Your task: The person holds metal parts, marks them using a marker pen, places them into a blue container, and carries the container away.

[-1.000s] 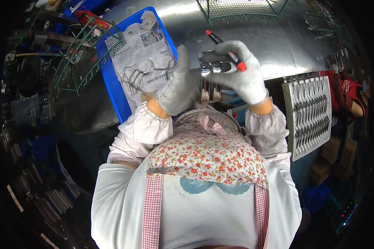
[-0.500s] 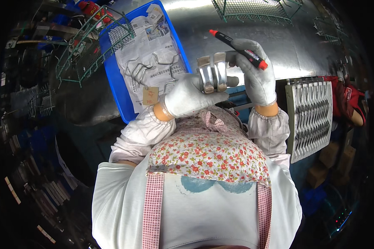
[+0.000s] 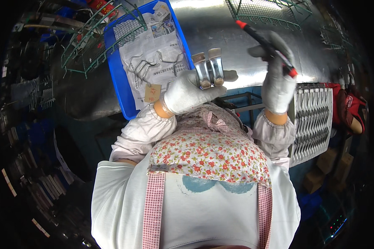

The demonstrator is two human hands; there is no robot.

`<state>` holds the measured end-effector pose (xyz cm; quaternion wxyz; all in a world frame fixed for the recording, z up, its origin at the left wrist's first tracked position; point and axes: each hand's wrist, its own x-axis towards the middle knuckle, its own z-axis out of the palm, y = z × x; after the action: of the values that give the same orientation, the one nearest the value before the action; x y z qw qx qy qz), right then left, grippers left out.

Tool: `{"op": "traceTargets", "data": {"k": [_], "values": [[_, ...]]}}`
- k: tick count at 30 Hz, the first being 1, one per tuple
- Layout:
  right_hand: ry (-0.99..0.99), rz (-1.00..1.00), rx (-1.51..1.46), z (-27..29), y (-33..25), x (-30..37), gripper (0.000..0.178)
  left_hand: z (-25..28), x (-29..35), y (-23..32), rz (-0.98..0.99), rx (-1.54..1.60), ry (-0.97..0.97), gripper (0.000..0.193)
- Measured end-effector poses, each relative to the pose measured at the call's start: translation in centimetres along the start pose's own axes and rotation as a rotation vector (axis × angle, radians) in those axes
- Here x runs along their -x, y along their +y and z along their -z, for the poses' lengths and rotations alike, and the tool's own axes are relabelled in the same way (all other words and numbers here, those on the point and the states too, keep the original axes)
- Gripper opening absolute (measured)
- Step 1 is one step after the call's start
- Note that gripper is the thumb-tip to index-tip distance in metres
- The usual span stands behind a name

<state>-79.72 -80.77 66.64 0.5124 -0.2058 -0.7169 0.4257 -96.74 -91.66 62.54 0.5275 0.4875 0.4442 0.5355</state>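
Observation:
Two curved, shiny metal pieces (image 3: 202, 74) stand side by side in my gloved left hand (image 3: 182, 97), which grips them near their lower ends. Its thumb and fingers point to the right. A black marker pen (image 3: 259, 38) with red ends is held in my gloved right hand (image 3: 277, 91), slanting up to the left over the metal table. The right hand is apart from the metal pieces. Just left of my left hand, a blue tray (image 3: 113, 76) lined with printed paper (image 3: 129, 49) holds several bent metal wires (image 3: 142, 69). A brown cardboard tag (image 3: 152, 93) hangs by its near edge.
Green wire baskets (image 3: 264, 15) stand at the far side and beside the tray. On the right, a pale rack (image 3: 293, 143) carries rows of shiny metal parts. Beyond it is a person in red (image 3: 353, 103). A metal table (image 3: 218, 35) stretches ahead of me.
My right hand has moved right, away from the metal pieces, carrying the marker pen with it. The left hand still holds the pieces in nearly the same place.

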Motion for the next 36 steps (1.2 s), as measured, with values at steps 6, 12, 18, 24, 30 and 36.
{"op": "traceTargets", "data": {"k": [6,12,18,24,30,36], "values": [[0.181,0.036,-0.182,0.7,-1.2,-0.1,0.036,0.6,0.4,1.7,0.106,0.204,-0.007,0.04],[0.161,-0.156,-0.019,0.5,-1.8,0.0,0.027,1.2,1.0,2.5,0.354,0.339,-0.031,0.045],[0.132,-0.256,-0.125,-0.7,-2.8,0.3,0.019,1.4,1.6,3.0,0.41,0.256,-0.075,0.049],[0.078,-0.334,-0.101,-1.5,-3.3,0.9,0.019,1.4,2.5,2.7,0.405,0.152,-0.103,0.047],[0.025,-0.326,-0.074,-2.2,-4.2,1.0,0.018,1.6,2.8,3.2,0.416,0.087,-0.119,0.045],[-0.051,-0.33,-0.058,-2.7,-4.6,0.7,0.016,1.6,3.8,2.4,0.379,0.052,-0.079,0.041]]}}
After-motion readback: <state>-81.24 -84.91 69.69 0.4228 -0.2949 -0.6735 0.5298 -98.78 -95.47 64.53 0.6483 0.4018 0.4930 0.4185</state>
